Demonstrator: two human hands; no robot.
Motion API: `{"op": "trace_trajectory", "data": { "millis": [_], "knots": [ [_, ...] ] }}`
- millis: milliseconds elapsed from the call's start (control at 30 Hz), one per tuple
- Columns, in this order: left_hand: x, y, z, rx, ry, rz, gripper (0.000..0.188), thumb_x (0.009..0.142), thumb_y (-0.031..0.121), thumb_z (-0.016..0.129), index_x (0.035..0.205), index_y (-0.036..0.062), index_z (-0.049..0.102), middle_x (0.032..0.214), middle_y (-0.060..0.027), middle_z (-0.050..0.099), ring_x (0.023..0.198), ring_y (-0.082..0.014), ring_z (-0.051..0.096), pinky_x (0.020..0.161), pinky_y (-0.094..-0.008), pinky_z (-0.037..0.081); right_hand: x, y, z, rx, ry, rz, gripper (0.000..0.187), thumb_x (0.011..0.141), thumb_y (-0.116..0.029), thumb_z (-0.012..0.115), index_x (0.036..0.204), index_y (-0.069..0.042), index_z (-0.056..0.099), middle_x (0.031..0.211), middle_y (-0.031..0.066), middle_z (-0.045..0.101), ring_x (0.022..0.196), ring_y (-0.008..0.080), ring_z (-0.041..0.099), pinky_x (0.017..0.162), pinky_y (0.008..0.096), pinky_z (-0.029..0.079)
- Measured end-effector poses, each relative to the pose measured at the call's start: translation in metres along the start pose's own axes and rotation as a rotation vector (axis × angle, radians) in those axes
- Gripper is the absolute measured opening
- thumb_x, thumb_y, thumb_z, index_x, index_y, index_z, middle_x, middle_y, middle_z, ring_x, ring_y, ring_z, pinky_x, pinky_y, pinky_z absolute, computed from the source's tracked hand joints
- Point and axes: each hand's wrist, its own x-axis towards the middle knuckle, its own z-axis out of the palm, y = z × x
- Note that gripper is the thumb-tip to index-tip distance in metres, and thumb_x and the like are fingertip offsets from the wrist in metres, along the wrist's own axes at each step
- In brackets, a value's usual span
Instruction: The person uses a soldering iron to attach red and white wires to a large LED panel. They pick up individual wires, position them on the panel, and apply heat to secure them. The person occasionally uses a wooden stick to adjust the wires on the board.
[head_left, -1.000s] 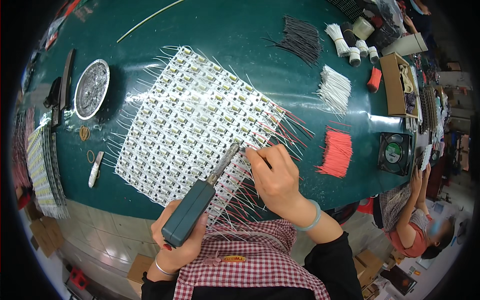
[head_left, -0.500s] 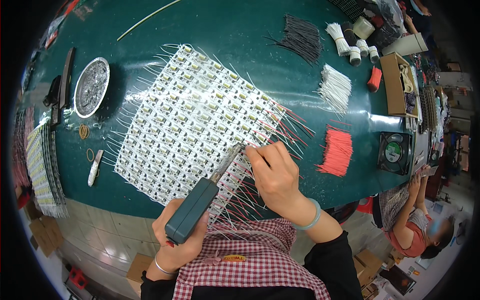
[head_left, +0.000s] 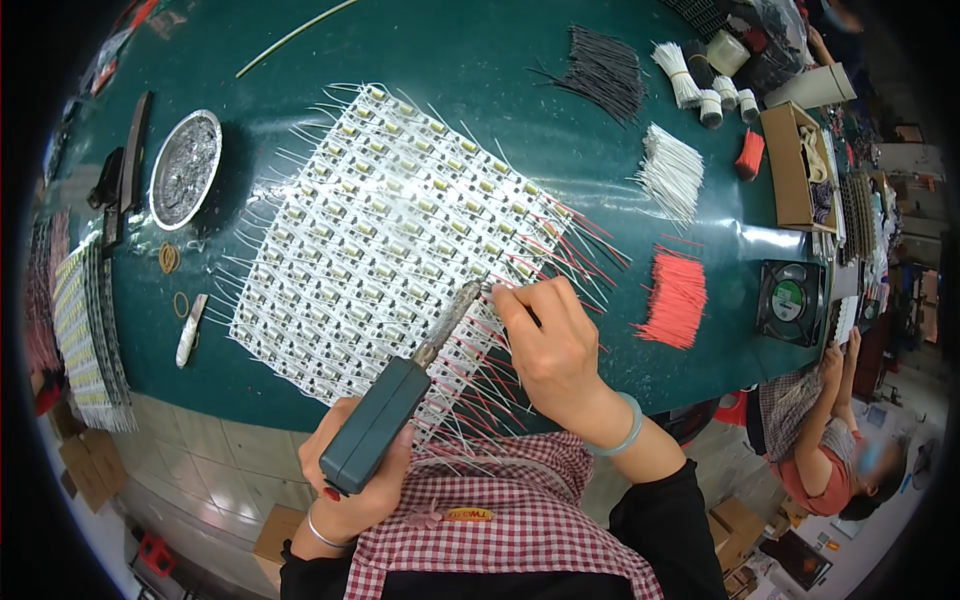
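My left hand (head_left: 352, 508) is closed round the dark green body of a soldering gun (head_left: 376, 425). Its long metal tip slants up to the right and meets a white sheet of small circuit boards (head_left: 370, 215) by the right fingertips. On the boards are rows of yellowish parts, with thin white wires sticking out at the left. Red and white wires (head_left: 575, 245) fan out along the right side. My right hand (head_left: 553, 345) pinches thumb and forefinger together at the tip, low over the boards; what lies between them is too small to make out.
Bundles of black wires (head_left: 600, 75), white wires (head_left: 670, 175) and red wires (head_left: 675, 297) lie to the right, by a black fan (head_left: 790, 303) and a cardboard box (head_left: 787, 170). At left are a foil-lined bowl (head_left: 186, 170) and a white-handled knife (head_left: 190, 330). Another person sits at far right.
The soldering gun and my left hand have shifted slightly left and down. My right fingertips remain beside the tip, almost unmoved. The co-worker's hands at far right have moved slightly.
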Motion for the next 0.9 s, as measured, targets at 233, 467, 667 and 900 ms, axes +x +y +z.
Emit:
{"op": "trace_trajectory", "data": {
  "millis": [233,467,667,900],
  "knots": [
    [-0.001,0.003,-0.002,0.005,-0.005,-0.027,0.024,0.078,-0.001,0.078,0.100,-0.0083,0.071,0.096,-0.0185,0.072,0.075,-0.0236,0.072,0.066,-0.0303,0.056,-0.001,-0.003,0.002,-0.009,0.031,0.047,0.031,0.072,0.000,0.066,0.103,0.004,0.068,0.086,0.0083,0.054,0.076,0.0247,0.053,0.061,0.0336,0.046],
    [-0.007,-0.001,-0.005,0.014,0.017,-0.015,0.025,0.078,-0.001,0.078,0.101,-0.0089,0.071,0.097,-0.0201,0.072,0.079,-0.0276,0.073,0.070,-0.0330,0.057,-0.005,-0.012,-0.007,-0.011,0.070,0.007,0.033,0.072,-0.002,0.067,0.105,0.000,0.068,0.082,0.0065,0.051,0.074,0.0232,0.053,0.060,0.0338,0.044],
    [-0.011,-0.001,-0.006,-0.005,0.016,-0.034,0.023,0.078,-0.002,0.078,0.100,-0.0083,0.071,0.097,-0.0195,0.072,0.078,-0.0269,0.073,0.069,-0.0324,0.056,-0.009,-0.015,0.002,0.018,0.029,0.010,0.034,0.072,-0.001,0.066,0.105,-0.001,0.067,0.081,0.0069,0.049,0.074,0.0233,0.052,0.057,0.0326,0.043],
    [-0.011,-0.001,-0.006,-0.003,0.001,-0.009,0.020,0.078,-0.004,0.078,0.097,-0.0074,0.071,0.094,-0.0172,0.071,0.076,-0.0233,0.071,0.067,-0.0315,0.055,-0.009,-0.017,0.003,0.006,0.005,0.034,0.033,0.072,-0.001,0.066,0.104,-0.001,0.068,0.081,0.0065,0.048,0.075,0.0228,0.052,0.055,0.0314,0.043]
  ]
}}
